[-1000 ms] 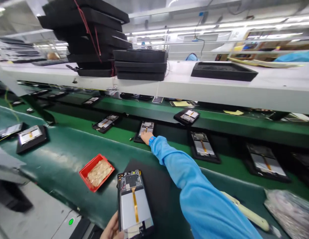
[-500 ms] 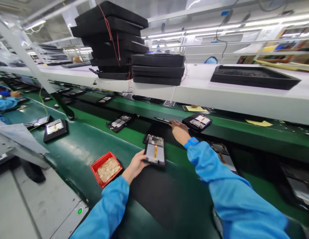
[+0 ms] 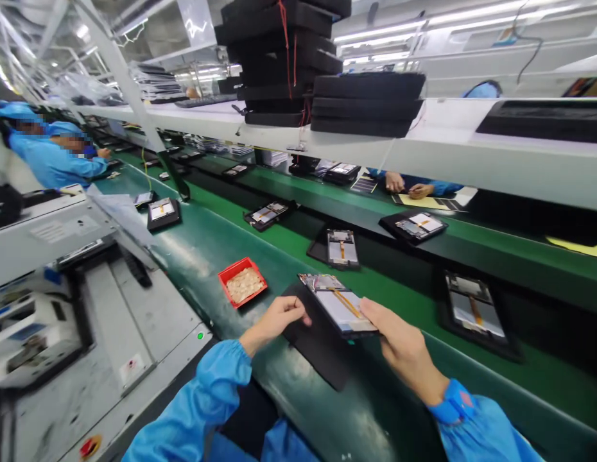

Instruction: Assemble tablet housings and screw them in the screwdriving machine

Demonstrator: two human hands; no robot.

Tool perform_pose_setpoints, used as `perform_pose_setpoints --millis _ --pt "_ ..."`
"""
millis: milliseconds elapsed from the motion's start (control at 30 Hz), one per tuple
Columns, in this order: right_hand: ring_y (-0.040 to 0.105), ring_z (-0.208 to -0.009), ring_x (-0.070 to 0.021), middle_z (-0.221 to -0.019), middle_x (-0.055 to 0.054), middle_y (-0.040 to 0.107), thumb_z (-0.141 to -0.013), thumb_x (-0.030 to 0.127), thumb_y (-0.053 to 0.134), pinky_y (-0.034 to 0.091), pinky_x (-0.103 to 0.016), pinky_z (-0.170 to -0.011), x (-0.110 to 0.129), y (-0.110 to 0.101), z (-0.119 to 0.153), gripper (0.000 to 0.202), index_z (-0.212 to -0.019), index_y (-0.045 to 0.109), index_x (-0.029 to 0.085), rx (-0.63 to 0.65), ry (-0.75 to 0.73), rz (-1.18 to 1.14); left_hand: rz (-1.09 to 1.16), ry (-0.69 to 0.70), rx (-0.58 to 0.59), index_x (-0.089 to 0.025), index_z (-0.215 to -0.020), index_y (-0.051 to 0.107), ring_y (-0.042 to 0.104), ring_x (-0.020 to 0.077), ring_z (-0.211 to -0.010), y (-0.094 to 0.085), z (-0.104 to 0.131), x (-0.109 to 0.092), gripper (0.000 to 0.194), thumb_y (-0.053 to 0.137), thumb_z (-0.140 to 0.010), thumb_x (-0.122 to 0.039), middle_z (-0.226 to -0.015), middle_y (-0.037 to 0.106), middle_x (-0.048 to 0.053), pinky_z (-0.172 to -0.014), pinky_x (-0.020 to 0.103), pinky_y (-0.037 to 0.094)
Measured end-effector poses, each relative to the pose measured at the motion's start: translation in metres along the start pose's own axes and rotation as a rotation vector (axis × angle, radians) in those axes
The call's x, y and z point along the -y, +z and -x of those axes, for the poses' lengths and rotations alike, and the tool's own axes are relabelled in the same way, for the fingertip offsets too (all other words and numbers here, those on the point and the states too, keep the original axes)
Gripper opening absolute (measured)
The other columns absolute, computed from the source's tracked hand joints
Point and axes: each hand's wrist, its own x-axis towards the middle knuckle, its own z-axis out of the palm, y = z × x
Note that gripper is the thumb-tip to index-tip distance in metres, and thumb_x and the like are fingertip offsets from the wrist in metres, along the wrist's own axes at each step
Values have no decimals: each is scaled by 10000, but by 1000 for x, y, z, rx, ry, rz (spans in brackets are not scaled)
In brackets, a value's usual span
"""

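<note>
An opened tablet [image 3: 344, 308], with a white battery, an orange ribbon cable and a bare circuit board, is gripped along its right end by my right hand [image 3: 404, 343]. It is held tilted over a black mat [image 3: 322, 362] on the green bench. To the left of the tablet, apart from it, is my left hand [image 3: 276, 319]; its fingers are loosely bent and I see nothing in them. Just beyond that hand stands a red tray [image 3: 223, 282] of small beige pieces. Another opened tablet [image 3: 343, 248] lies on the belt, partly over a black holder.
More opened tablets [image 3: 474, 308] lie along the green belt [image 3: 395, 292]. A white shelf [image 3: 366, 144] above carries stacked black trays [image 3: 368, 106]. A grey machine [image 3: 120, 321] flanks the bench at left. Across the line show another person's hands [image 3: 407, 186]; co-workers [image 3: 67, 151] sit far left.
My left hand has let go of the tablet it held, and one now lies on the belt. My right hand has come back towards me from the belt with a tablet. The view has shifted.
</note>
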Motion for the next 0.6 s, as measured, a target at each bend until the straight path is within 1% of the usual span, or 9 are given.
perform_pose_setpoints --millis 33,100,200,267,333,367,433,500,600 --pt "520 -1332 -224 -1432 -56 559 -886 10 375 495 -432 -1096 6 13 8 643 -1475 472 251 21 -10 -1 151 -91 24 -166 -790 616 692 222 -752 -1 22 6 224 640 -864 -376 -713 695 56 -860 409 516" --pt "461 -1380 -246 -1455 -61 536 -891 7 365 489 -458 -1095 15 38 25 645 -1480 463 250 75 -21 21 418 -224 24 -156 -827 614 698 208 -696 -2 58 18 226 682 -845 -371 -667 667 34 -795 372 530" --pt "431 -1399 -284 -1422 -78 570 -909 20 358 487 -504 -1075 26 70 45 595 -1444 507 234 162 9 107 671 -294 -36 -133 -868 648 715 213 -758 0 89 32 226 714 -829 -346 -731 682 55 -813 365 535" --pt "451 -1377 -333 -1412 -98 576 -932 84 410 454 -584 -1070 36 80 52 507 -1399 549 223 251 31 149 799 -287 -102 -121 -889 665 719 223 -812 4 97 36 207 708 -834 -316 -799 709 86 -875 407 533" --pt "484 -1330 -389 -1408 -132 571 -938 229 529 422 -659 -1048 53 82 52 414 -1349 582 213 333 46 131 890 -276 -182 -114 -901 673 720 243 -888 9 98 37 171 691 -841 -273 -881 734 122 -925 446 522" --pt "516 -1288 -395 -1378 -147 587 -925 301 582 436 -659 -1024 64 82 49 402 -1317 597 212 350 65 91 923 -272 -218 -111 -899 675 717 257 -932 12 98 37 156 681 -844 -257 -919 741 138 -944 458 515" --pt "597 -1158 -349 -1240 -148 652 -917 361 616 511 -573 -947 92 82 39 342 -1228 625 221 321 143 -44 967 -260 -280 -109 -884 676 706 279 -1002 19 97 36 132 664 -847 -235 -970 747 158 -972 467 502" --pt "638 -1025 -279 -1092 -113 686 -941 332 589 549 -464 -871 121 87 26 227 -1144 635 241 273 219 -222 981 -240 -322 -112 -874 679 698 291 -1036 27 94 37 125 661 -840 -231 -990 750 163 -986 461 494" --pt "642 -962 -245 -1019 -76 697 -938 312 595 539 -415 -854 147 103 10 159 -1072 653 249 236 283 -434 901 -223 -333 -111 -870 687 691 295 -1044 35 91 36 145 679 -816 -245 -989 754 161 -979 424 492"
